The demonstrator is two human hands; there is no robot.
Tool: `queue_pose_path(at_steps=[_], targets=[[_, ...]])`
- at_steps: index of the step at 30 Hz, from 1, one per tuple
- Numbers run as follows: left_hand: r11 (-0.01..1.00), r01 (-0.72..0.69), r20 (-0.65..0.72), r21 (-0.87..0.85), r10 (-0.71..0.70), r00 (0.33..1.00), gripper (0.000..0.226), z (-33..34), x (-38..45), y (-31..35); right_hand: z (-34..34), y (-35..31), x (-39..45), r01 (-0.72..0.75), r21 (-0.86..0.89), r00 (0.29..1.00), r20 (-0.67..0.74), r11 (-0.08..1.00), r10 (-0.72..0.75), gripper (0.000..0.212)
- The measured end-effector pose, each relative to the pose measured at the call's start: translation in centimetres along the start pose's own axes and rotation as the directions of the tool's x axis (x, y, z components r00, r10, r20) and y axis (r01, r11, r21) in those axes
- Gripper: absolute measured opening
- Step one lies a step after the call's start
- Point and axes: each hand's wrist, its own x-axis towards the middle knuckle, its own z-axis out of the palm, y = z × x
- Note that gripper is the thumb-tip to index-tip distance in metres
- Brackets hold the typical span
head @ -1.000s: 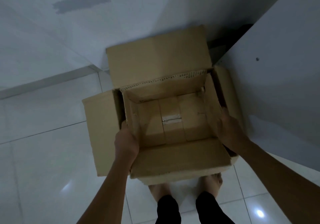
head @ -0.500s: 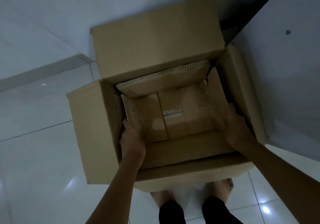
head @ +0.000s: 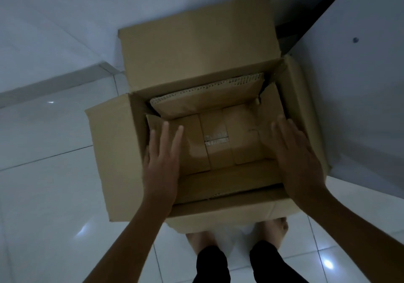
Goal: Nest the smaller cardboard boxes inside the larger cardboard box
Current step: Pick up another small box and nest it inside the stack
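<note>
A large brown cardboard box (head: pixel 113 151) stands on the floor with all its flaps spread open. A smaller open cardboard box (head: pixel 218 149) sits down inside it, its taped bottom showing. My left hand (head: pixel 162 162) hovers flat over the smaller box's left wall, fingers spread, holding nothing. Over that box's right wall, my right hand (head: pixel 299 158) is flat too, fingers apart and empty.
White glossy floor tiles (head: pixel 43 195) spread to the left and front. A white wall (head: pixel 65 20) rises behind the box, and a white panel (head: pixel 360 85) stands close on the right. My bare feet (head: pixel 271 228) are just under the box's near edge.
The smaller box has dropped into the larger box. Both hands have let go of its side walls and lifted, fingers now spread open.
</note>
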Motion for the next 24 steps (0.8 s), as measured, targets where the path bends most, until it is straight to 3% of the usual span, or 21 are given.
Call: queue_pose_path(at_steps=[2,4,6,8,10,13,15,18,21,24], targets=[[0.951,-0.157,0.105,0.268,0.133,0.986,0.077,0.0,-0.2,-1.2,-0.7,0.5,-0.1,0.1,-0.269,0.966,0.259,0.958,-0.028,0.077],[0.911,-0.18,0.201,0.372,0.11,0.973,0.057,-0.5,0.0,-2.2,-1.3,1.0,0.0,0.188,-0.371,0.926,0.376,0.91,-0.038,0.057],[0.904,-0.238,0.259,0.354,0.15,0.954,0.048,-1.3,-0.3,-2.7,-2.0,0.9,-0.5,0.204,-0.269,0.935,0.339,0.941,-0.106,0.048],[0.947,-0.242,0.21,0.21,0.198,0.957,0.053,-2.7,-1.2,-2.7,-2.9,0.7,-1.5,0.111,-0.002,0.981,0.158,0.994,-0.109,0.046],[0.998,-0.059,0.091,-0.007,0.06,0.994,0.058,-4.4,-2.6,-2.3,-4.3,0.2,-2.6,-0.025,0.281,1.0,-0.003,0.959,0.027,0.037],[0.935,0.264,0.059,-0.236,-0.258,0.964,0.056,-5.6,-4.8,-1.4,-5.1,1.0,-3.0,-0.265,0.489,0.949,-0.021,0.831,0.315,0.03],[0.86,0.409,0.099,-0.306,-0.399,0.912,0.055,-4.9,-6.1,-1.1,-4.5,2.0,-2.5,-0.384,0.516,0.901,0.031,0.766,0.432,0.034],[0.614,0.646,0.277,-0.453,-0.592,0.757,0.049,-3.7,-6.9,-0.7,-3.0,2.6,-2.1,-0.54,0.487,0.834,0.2,0.687,0.514,0.041],[0.557,0.694,0.333,-0.456,-0.617,0.713,0.05,-2.7,-6.7,-0.2,-2.0,2.2,-2.1,-0.579,0.492,0.81,0.254,0.651,0.529,0.045],[0.546,0.715,0.352,-0.436,-0.628,0.694,0.054,-1.7,-6.4,0.3,-1.3,2.3,-2.4,-0.529,0.452,0.844,0.194,0.718,0.5,0.029]])
